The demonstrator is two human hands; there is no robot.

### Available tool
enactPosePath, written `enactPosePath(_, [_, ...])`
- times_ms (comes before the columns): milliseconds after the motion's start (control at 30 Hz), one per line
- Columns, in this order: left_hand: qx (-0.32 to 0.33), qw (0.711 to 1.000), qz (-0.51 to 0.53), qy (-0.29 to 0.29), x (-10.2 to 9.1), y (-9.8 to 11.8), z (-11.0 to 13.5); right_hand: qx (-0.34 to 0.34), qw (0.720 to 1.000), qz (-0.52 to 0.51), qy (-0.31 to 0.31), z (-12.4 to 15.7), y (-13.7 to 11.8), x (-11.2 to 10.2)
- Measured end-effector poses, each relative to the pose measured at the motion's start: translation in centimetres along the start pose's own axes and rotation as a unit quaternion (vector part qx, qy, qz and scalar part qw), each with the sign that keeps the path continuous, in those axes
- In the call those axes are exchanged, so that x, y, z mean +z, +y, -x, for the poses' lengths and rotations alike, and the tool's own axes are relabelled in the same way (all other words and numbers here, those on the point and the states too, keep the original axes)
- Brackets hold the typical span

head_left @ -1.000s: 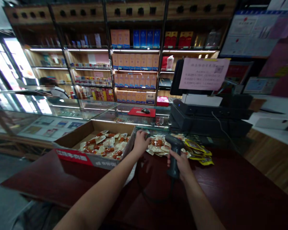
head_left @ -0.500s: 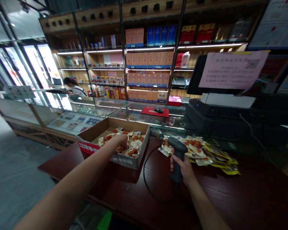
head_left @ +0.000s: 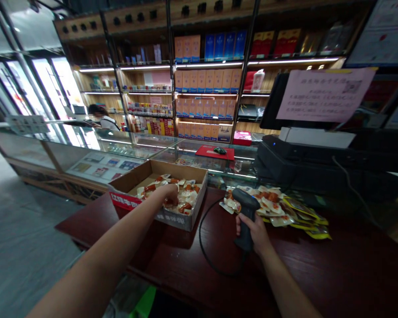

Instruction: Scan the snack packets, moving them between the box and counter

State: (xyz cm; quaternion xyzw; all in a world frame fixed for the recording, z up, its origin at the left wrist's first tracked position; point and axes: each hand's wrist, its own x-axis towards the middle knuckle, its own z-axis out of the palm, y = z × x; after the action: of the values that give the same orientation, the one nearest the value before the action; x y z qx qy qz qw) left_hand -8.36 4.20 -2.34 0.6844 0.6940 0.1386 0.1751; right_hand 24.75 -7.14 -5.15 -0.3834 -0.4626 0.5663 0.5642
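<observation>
My left hand (head_left: 169, 194) is down inside an open cardboard box (head_left: 199, 198), its fingers curled among clear-and-white snack packets (head_left: 186, 206) with reddish-brown food in them. What the fingertips hold, if anything, is hidden. In my right hand (head_left: 258, 232) is a black barcode scanner (head_left: 246, 201), gripped by its handle and held upright above the table, head pointing to the left and away. Its cable (head_left: 202, 243) loops down to the left. Just behind the scanner lies a pile of similar packets (head_left: 273, 205), with yellow-edged packets (head_left: 313, 221) at its right side.
The box and piles rest on a dark red wooden table (head_left: 351, 265). Beyond it run glass display counters (head_left: 146, 148) with a red mat (head_left: 205, 151) and mouse on top. A black monitor and till (head_left: 285, 154) stand at right. Another person (head_left: 102, 119) sits at the far left.
The view has shifted slightly. My left hand stays in the box with a small movement of the wrist, and my right hand keeps the scanner in nearly the same place.
</observation>
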Motion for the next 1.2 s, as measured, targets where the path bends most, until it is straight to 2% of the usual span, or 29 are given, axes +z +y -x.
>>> enactPosePath(100, [-0.046,0.995,-0.063,-0.058,-0.9,0.6,0.6,0.007,1.0,-0.012,0.004,0.0,0.1,0.0])
enactPosePath(133, [-0.057,0.994,-0.074,-0.054,-1.2,0.7,0.9,0.007,1.0,-0.014,0.005,-0.1,0.1,-0.1])
enactPosePath(200, [-0.08,0.993,-0.084,-0.005,-1.9,1.0,1.5,0.007,1.0,-0.013,0.004,-0.1,0.2,-0.1])
enactPosePath(367, [-0.138,0.974,-0.068,0.164,-4.4,0.9,3.3,-0.001,1.0,-0.006,-0.007,-0.2,0.3,-0.2])
enactPosePath(467, [-0.125,0.958,0.021,0.256,-5.5,1.5,4.2,-0.004,1.0,-0.009,-0.01,-0.2,0.3,-0.2])
enactPosePath(533, [-0.083,0.941,0.142,0.295,-5.4,2.9,4.7,-0.002,1.0,-0.012,-0.015,-0.1,0.2,-0.2])
enactPosePath(600, [-0.004,0.904,0.316,0.287,-4.0,5.2,5.1,0.0,1.0,-0.016,-0.02,0.0,0.1,-0.2])
enactPosePath(667, [0.093,0.839,0.483,0.232,-1.5,8.1,5.5,-0.002,1.0,-0.016,-0.017,0.1,-0.1,-0.1])
enactPosePath(733, [0.149,0.79,0.569,0.171,2.0,10.9,5.6,-0.008,1.0,-0.011,-0.008,0.2,-0.2,-0.1])
enactPosePath(800, [0.174,0.768,0.601,0.134,6.0,12.8,5.5,-0.016,1.0,-0.009,0.002,0.2,-0.4,-0.1])
enactPosePath(867, [0.175,0.767,0.601,0.144,9.7,13.4,5.0,-0.018,1.0,-0.009,0.003,0.2,-0.5,-0.2])
enactPosePath(967, [0.116,0.796,0.575,0.152,13.5,12.5,3.8,-0.011,1.0,-0.001,-0.009,0.2,-0.6,-0.1])
enactPosePath(1067, [0.083,0.809,0.558,0.165,15.0,11.2,3.0,-0.001,1.0,0.008,-0.02,0.3,-0.7,0.2])
enactPosePath(1200, [0.076,0.816,0.545,0.175,15.0,10.7,3.0,0.008,0.999,0.017,-0.034,0.5,-0.9,0.7])
